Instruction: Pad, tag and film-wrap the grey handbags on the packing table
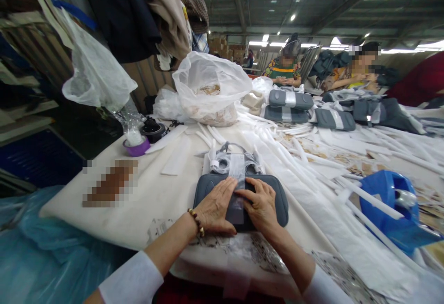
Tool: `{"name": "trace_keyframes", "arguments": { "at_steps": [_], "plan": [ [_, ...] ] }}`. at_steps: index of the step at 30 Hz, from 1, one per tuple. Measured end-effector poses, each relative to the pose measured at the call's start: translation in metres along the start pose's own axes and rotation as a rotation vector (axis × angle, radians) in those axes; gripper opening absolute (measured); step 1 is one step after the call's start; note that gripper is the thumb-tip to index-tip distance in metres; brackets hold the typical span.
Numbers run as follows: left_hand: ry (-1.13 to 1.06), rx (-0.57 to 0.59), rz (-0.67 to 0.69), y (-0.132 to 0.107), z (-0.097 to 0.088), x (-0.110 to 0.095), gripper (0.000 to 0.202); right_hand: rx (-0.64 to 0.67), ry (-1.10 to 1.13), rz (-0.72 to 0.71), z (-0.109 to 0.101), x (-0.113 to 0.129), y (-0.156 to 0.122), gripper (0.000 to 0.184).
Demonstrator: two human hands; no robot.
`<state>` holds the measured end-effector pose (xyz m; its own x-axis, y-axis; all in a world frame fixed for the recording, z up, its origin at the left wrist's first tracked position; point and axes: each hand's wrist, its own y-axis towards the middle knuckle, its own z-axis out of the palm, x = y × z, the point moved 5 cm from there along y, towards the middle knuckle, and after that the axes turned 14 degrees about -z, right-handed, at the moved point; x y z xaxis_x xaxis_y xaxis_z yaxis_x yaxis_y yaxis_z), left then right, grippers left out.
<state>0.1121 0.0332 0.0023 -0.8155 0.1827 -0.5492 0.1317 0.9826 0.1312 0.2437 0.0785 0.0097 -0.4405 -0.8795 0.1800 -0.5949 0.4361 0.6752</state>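
Note:
A grey padded cushion (277,202) lies on the white table cloth (166,193) in front of me. A clear tape strip (237,170) runs down its middle, over grey straps and white buckles (222,161) at its far edge. My left hand (217,204) lies flat on the cushion's left half, fingers stretched toward the strip; a bead bracelet is on that wrist. My right hand (260,204) rests on the right half, fingers pressed on the strip's edge.
A purple tape roll (137,147) and a black one (152,130) sit at the left. A big plastic bag (211,87) stands behind. White strips (312,156) cover the right side, with a blue tape dispenser (391,202). Finished grey cushions (291,105) and two seated people lie beyond.

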Motion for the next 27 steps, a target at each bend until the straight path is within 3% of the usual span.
{"name": "trace_keyframes", "arguments": {
  "at_steps": [2, 5, 8, 16, 24, 27],
  "plan": [
    [-0.076, 0.001, -0.007, 0.000, -0.006, 0.001, 0.112, -0.053, 0.067, -0.076, 0.000, 0.002, 0.000, 0.021],
    [-0.259, -0.005, -0.081, 0.000, -0.017, 0.004, 0.084, -0.074, 0.253, -0.185, -0.001, 0.003, -0.002, 0.022],
    [-0.380, -0.020, -0.137, 0.001, -0.023, 0.007, 0.064, -0.060, 0.380, -0.215, -0.003, 0.001, -0.005, 0.019],
    [-0.309, -0.093, -0.093, 0.004, -0.015, 0.010, 0.080, 0.076, 0.537, -0.309, -0.009, 0.003, -0.010, 0.019],
    [-0.153, -0.135, -0.038, 0.006, -0.010, 0.005, 0.069, 0.213, 0.609, -0.391, -0.015, 0.016, -0.023, 0.020],
    [-0.023, -0.132, -0.023, 0.005, -0.007, 0.000, 0.054, 0.228, 0.614, -0.403, -0.016, 0.017, -0.027, 0.022]
  ]
}}
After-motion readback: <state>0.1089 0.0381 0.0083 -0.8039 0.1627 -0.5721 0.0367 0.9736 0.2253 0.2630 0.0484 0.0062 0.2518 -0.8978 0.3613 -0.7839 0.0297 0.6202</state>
